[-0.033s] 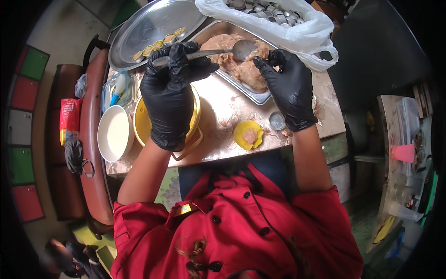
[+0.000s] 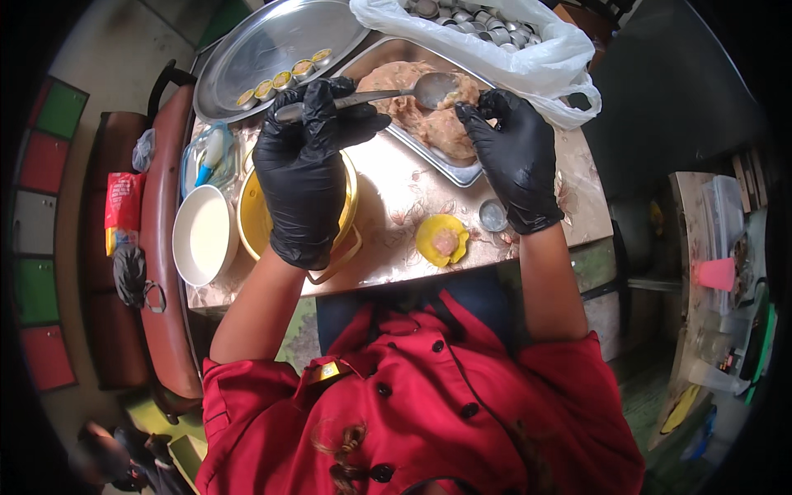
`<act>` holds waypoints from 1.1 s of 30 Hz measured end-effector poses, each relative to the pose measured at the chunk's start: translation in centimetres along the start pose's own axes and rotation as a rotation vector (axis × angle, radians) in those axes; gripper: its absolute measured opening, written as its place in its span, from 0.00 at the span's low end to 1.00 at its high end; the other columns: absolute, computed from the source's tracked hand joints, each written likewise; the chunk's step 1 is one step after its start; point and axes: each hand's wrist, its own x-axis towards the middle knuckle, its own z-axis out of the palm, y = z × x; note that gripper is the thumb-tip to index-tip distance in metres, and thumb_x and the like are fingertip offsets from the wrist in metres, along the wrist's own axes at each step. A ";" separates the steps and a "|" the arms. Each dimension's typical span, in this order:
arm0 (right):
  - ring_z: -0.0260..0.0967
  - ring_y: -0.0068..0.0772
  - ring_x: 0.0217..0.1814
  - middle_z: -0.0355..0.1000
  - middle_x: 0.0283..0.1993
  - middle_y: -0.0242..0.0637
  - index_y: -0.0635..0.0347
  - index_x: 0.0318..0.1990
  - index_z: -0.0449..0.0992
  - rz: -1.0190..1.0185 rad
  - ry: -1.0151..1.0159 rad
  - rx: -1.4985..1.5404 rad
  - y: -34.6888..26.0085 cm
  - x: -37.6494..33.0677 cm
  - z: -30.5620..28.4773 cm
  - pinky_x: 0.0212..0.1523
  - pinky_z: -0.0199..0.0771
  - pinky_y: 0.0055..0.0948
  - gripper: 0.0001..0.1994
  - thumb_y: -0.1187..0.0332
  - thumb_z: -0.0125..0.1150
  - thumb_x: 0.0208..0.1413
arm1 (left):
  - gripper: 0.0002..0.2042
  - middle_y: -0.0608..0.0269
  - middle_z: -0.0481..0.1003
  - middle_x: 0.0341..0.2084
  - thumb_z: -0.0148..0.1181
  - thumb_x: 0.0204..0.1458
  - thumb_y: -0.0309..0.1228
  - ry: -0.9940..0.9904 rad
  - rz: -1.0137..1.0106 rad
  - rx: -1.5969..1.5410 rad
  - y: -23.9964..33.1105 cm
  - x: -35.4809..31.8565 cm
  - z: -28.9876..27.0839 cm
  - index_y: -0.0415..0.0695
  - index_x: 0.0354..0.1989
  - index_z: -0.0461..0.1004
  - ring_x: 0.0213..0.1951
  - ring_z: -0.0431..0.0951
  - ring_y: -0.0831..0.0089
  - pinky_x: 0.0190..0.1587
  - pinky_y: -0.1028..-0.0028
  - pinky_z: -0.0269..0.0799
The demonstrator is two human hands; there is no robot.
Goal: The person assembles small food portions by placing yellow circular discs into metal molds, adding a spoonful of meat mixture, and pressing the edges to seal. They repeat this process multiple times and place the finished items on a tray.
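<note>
My left hand (image 2: pixel 304 165), in a black glove, grips the handle of a metal spoon (image 2: pixel 429 91). The spoon's bowl is over pinkish ground meat (image 2: pixel 396 78) piled in a metal tray (image 2: pixel 464 175). At the right end of the meat, beside the spoon's bowl, my gloved right hand (image 2: pixel 516 153) has thumb and fingertips drawn together; whatever is between them is too small to make out. Nearer me lies a flat yellow wrapper (image 2: pixel 431 254) with a small lump of meat (image 2: pixel 445 241) on it. A small round metal cup (image 2: pixel 492 216) stands below my right hand.
A large round tray (image 2: pixel 239 58) at the far left bears several filled yellow cups (image 2: pixel 282 80). A plastic bag (image 2: pixel 549 70) of small metal cups lies behind. Left of me are a yellow pot (image 2: pixel 351 206), partly behind my left hand, and a white bowl (image 2: pixel 204 237).
</note>
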 end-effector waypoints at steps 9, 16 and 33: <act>0.79 0.42 0.40 0.81 0.40 0.46 0.66 0.44 0.80 0.064 -0.159 0.134 1.2 0.8 -1.0 0.43 0.77 0.35 0.15 0.65 0.70 0.53 | 0.09 0.53 0.79 0.38 0.54 0.66 0.29 0.019 -0.149 -0.077 -1.8 -0.4 -0.8 0.34 0.44 0.74 0.36 0.84 0.64 0.42 0.65 0.86; 0.77 0.45 0.39 0.81 0.38 0.44 0.62 0.44 0.83 -0.155 -0.072 -0.163 2.8 1.2 -0.3 0.45 0.75 0.39 0.14 0.68 0.71 0.49 | 0.10 0.53 0.79 0.37 0.54 0.66 0.30 0.005 -0.206 -0.042 -1.9 0.0 -0.5 0.34 0.44 0.74 0.36 0.84 0.64 0.42 0.66 0.85; 0.70 0.42 0.43 0.79 0.41 0.35 0.50 0.52 0.81 -0.329 -0.160 -0.498 1.9 1.4 -2.5 0.48 0.67 0.43 0.20 0.68 0.70 0.48 | 0.13 0.50 0.81 0.37 0.51 0.66 0.32 0.019 -0.519 -0.053 -1.9 2.6 -3.3 0.33 0.46 0.75 0.38 0.85 0.64 0.46 0.70 0.82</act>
